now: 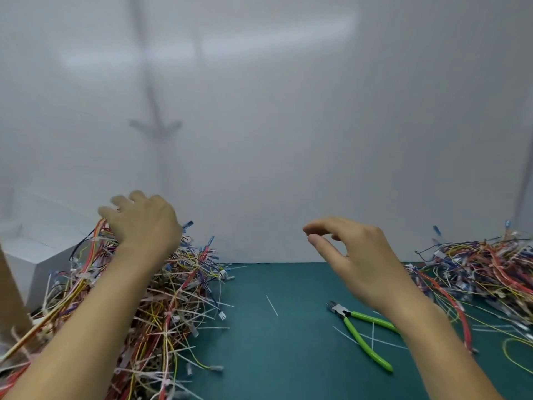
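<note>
Now your left hand point(141, 223) reaches into the 9 o'clock wire pile point(161, 298), likely for a bundle; its grip is blurred, cannot tell. Your right hand point(354, 255) hovers slack and empty, ready to receive.

Left hand point(144, 223) on top of left wire pile point(161, 298), grip unclear; right hand point(357, 255) empty, above green cutters point(363, 333) on table point(274, 356).

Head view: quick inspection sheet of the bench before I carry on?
Surface: green mat, bare between the piles.
Job's things: left wire pile; right wire pile; green-handled cutters lying on the mat.
Clutter: cut tie ends scattered on the mat.
Grips: left hand on top of the left pile, grip blurred; right hand hovers above the mat, holding nothing.
Cables: yellow wire loops loose at the right edge.
Surroundings: white panel behind; white box at left.
</note>
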A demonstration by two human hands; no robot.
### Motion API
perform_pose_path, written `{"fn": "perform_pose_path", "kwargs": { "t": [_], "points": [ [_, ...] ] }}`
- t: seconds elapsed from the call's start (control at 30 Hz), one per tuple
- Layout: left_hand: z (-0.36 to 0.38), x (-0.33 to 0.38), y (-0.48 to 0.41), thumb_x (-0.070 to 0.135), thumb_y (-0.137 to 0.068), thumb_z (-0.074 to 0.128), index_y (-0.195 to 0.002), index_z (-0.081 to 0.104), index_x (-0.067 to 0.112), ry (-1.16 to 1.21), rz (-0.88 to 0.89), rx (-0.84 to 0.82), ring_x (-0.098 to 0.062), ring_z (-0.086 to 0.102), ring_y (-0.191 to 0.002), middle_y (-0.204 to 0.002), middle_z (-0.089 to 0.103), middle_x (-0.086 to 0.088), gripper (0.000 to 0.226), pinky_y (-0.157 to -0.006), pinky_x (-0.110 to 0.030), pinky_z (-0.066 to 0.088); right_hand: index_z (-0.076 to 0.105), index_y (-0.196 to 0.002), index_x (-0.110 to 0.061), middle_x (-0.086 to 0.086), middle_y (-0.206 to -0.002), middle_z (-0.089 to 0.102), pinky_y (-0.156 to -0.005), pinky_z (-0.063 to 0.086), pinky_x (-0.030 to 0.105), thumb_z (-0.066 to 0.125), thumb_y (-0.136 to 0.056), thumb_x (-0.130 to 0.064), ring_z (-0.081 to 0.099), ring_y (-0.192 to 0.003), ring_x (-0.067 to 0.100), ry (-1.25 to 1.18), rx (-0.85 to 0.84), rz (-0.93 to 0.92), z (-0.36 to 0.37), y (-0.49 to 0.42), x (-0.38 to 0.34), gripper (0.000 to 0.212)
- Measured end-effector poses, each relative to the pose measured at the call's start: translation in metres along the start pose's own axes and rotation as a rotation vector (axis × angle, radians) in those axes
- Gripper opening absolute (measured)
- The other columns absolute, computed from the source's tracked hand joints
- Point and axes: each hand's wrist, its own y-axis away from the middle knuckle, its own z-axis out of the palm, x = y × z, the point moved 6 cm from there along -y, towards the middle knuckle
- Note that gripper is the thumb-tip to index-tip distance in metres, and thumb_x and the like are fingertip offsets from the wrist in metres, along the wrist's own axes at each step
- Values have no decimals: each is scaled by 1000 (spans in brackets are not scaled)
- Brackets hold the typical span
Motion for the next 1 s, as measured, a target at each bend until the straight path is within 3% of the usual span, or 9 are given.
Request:
{"fn": "perform_pose_path", "kwargs": {
  "t": [0.1, 0.17, 0.27, 0.43, 0.5, 0.7, 0.83, 0.93, 1.0],
  "points": [
    [4, -31, -16, 25, -92, 54, -131, 45, 1, 188, -141, -97, -45, 48, -121, -133, 48, -24, 46, -94, -45, 39, 72, -110, -26, -22, -105, 69, -84, 39, 3, 57, -98, -29, 54, -94, -17, -5, 9, -2, -1, 0, 0, 19],
    [7, -41, -22, 16, -92, 53, -122, 52, 0, 225, -154, -126, -44, 51, -116, -125, 54, -24, 34, -83, -40, 39, 72, -109, -25, -21, -103, 70, -85, 42, 7, 57, -98, -29, 56, -96, -13, -11, 18, -3, -2, -1, 0, 19],
    [11, -44, -23, 8, -90, 53, -111, 58, -1, 252, -138, -135, -46, 47, -113, -117, 55, -27, 24, -78, -42, 40, 73, -107, -26, -22, -101, 70, -84, 44, 9, 57, -98, -29, 55, -97, -12, -18, 6, -1, -1, 0, -1, 18],
    [2, -28, -19, 34, -97, 55, -110, 62, 5, 287, -91, -50, -44, 58, -106, -113, 62, -23, 32, -77, -39, 39, 73, -101, -27, -25, -93, 69, -82, 46, 12, 58, -98, -29, 58, -95, -13, -38, -23, -7, 3, 0, -2, 16],
    [-9, -18, -17, 34, -97, 52, -105, 62, 5, 363, -72, 38, -44, 58, -102, -109, 63, -23, 32, -76, -39, 36, 73, -99, -27, -24, -91, 69, -82, 48, 16, 57, -98, -29, 59, -93, -10, -38, -33, 1, 3, 0, -1, 16],
    [-69, -4, -9, 32, -97, 50, -85, 65, 5, 873, -31, 165, -40, 58, -86, -88, 65, -19, 33, -72, -38, 40, 73, -97, -29, -22, -89, 70, -83, 53, 31, 55, -97, -33, 63, -91, -1, -46, -30, 29, 0, 0, 2, 19],
    [-118, 15, 5, 17, -92, 63, -74, 64, 12, 1539, 64, -90, -16, 53, -53, -69, 64, -3, 19, -49, -19, 43, 74, -98, -30, -23, -89, 71, -81, 54, 30, 56, -97, -33, 64, -90, 0, -83, -17, 63, -1, 0, 4, 18],
    [-141, 46, 20, 17, -93, 66, -92, 67, 6, 1810, 139, -306, -5, 52, -42, -70, 64, -1, 11, -41, -14, 42, 74, -96, -29, -23, -88, 72, -75, 53, 24, 57, -97, -31, 67, -88, -1, -248, 17, 93, -3, 0, 1, 17],
    [-143, 71, 31, 17, -93, 65, -99, 65, 4, 1902, 151, -424, -4, 51, -43, -72, 63, -3, 14, -41, -14, 41, 74, -97, -26, -18, -90, 74, -73, 56, 28, 56, -97, -35, 69, -87, 3, -414, 40, 111, -5, -1, -5, 20]
  ]
}}
